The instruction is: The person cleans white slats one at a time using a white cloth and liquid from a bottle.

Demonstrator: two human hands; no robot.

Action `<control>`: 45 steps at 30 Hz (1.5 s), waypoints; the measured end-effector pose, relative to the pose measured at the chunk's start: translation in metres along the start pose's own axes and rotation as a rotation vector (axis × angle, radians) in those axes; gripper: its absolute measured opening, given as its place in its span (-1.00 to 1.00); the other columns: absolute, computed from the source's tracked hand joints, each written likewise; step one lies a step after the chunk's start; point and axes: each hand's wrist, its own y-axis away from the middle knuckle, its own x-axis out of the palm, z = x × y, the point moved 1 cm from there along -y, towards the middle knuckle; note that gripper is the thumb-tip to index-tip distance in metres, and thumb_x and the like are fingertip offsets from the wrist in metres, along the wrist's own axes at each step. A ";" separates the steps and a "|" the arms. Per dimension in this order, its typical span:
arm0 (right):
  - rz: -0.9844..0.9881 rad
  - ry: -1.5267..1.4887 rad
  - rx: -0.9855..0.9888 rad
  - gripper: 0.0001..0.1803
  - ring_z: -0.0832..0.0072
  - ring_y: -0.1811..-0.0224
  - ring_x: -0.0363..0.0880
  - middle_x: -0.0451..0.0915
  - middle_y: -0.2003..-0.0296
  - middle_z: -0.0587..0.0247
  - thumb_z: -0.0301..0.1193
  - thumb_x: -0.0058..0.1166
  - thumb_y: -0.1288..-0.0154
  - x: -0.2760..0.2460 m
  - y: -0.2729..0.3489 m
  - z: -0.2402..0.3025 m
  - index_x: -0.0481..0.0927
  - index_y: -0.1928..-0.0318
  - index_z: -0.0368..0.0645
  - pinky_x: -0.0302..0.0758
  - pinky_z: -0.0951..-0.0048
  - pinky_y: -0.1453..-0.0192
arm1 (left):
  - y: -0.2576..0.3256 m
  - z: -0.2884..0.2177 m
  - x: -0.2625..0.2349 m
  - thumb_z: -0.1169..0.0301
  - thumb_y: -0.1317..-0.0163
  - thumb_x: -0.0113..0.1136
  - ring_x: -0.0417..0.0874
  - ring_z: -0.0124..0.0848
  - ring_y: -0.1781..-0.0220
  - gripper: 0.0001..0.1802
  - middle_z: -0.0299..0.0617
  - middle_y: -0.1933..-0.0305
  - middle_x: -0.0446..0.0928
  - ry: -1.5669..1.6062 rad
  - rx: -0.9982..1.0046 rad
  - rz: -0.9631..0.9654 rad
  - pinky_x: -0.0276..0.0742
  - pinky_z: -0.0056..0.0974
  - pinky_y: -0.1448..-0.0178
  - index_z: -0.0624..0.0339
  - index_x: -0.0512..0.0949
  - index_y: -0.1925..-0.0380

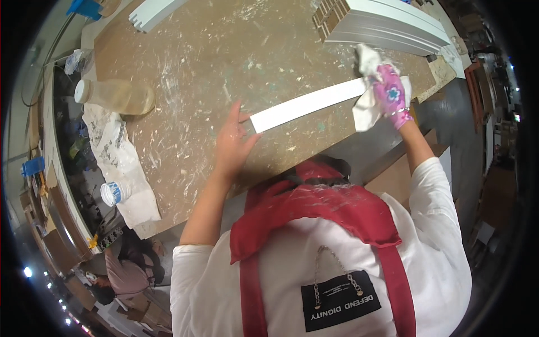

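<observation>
Viewed from above, looking down over a white shirt and red apron straps [393, 264] at a brown workbench [213, 62] smeared and flecked with dried white paint. Long white painted strip [309, 105] lying flat on the bench top, running from centre toward the far right, near end just beside the bench's near edge. Left hand [232, 145] bare, laid flat and open on the bench, fingers spread, fingertips touching the strip's left end and pinning it down; nothing clasped. Right hand [391, 92] in a pink patterned glove, clenched around a crumpled white rag [368, 84], pressed onto the strip's right end; rag bunched above and below the glove, hiding that end of the strip. Stack of white moulding lengths [387, 25] resting at far right, just beyond the rag, cut ends showing brown core at the left of the stack. Another white board piece [151, 11] at the far left edge of the bench. Clear plastic jar with white lid [115, 95] lying on its side at the left, holding a yellowish liquid, well apart from the strip. Stained white cloth [120, 163] draped along the left side of the bench below the jar, with a small bottle with blue-and-white cap [115, 192] lying on it. Blue objects [84, 7] at far left corner, too small to identify. Another person [126, 269] partly visible below the bench at lower left.
</observation>
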 end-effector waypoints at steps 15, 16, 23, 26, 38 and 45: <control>-0.175 0.273 -0.063 -0.74 0.29 0.16 0.55 0.55 0.21 0.13 -0.43 -0.03 -0.13 0.048 -0.009 -0.040 0.54 0.14 -0.14 0.51 0.34 0.03 | 0.002 -0.009 0.004 0.62 0.05 0.36 0.31 -0.53 0.36 -0.03 -0.23 0.06 0.50 0.005 -0.115 -0.014 0.36 -0.46 0.22 0.17 0.06 -0.38; -0.025 0.518 0.033 -0.66 0.25 0.05 0.54 0.55 0.12 0.08 -0.36 -0.04 -0.16 0.055 -0.002 -0.087 0.52 0.04 -0.15 0.44 0.28 -0.12 | 0.001 -0.009 0.004 0.59 0.05 0.36 0.33 -0.49 0.36 -0.05 -0.20 0.05 0.52 -0.025 -0.096 -0.007 0.39 -0.42 0.21 0.19 0.09 -0.36; -0.190 -0.578 0.348 -0.67 0.15 0.01 0.54 0.56 0.08 -0.02 -0.44 0.07 -0.21 -0.024 0.016 -0.075 0.54 0.01 -0.25 0.46 0.32 -0.03 | 0.002 -0.003 0.001 0.50 0.05 0.39 0.47 -0.32 0.29 -0.24 -0.07 0.00 0.53 -0.152 -0.009 0.013 0.49 -0.26 0.16 0.22 0.30 -0.22; -0.157 -0.417 0.108 -0.74 0.08 0.07 0.51 0.51 0.13 0.00 -0.40 0.05 -0.25 -0.025 0.009 -0.010 0.56 0.09 -0.25 0.45 0.20 -0.01 | 0.002 -0.004 0.002 0.48 0.04 0.40 0.52 -0.27 0.21 -0.26 -0.05 0.00 0.52 -0.183 0.027 0.037 0.50 -0.25 0.13 0.24 0.33 -0.20; 0.058 -0.260 -0.579 -0.50 0.26 -0.13 0.42 0.42 -0.11 0.25 -0.27 0.03 -0.08 0.031 0.023 0.175 0.43 -0.11 0.05 0.46 0.20 -0.11 | 0.002 -0.011 0.001 0.51 0.10 0.42 0.34 -0.48 0.43 -0.08 -0.18 0.10 0.55 -0.071 -0.063 -0.008 0.41 -0.38 0.29 0.13 0.19 -0.33; -0.153 -0.638 0.388 -0.66 0.32 0.10 0.58 0.59 0.10 0.04 -0.42 0.03 -0.25 -0.009 0.018 0.001 0.53 -0.02 -0.24 0.51 0.35 -0.01 | 0.008 -0.025 -0.012 0.38 -0.23 0.15 0.39 -0.46 0.37 -0.70 -0.20 0.25 0.51 0.037 -0.015 0.054 0.38 -0.38 0.24 0.27 0.52 0.06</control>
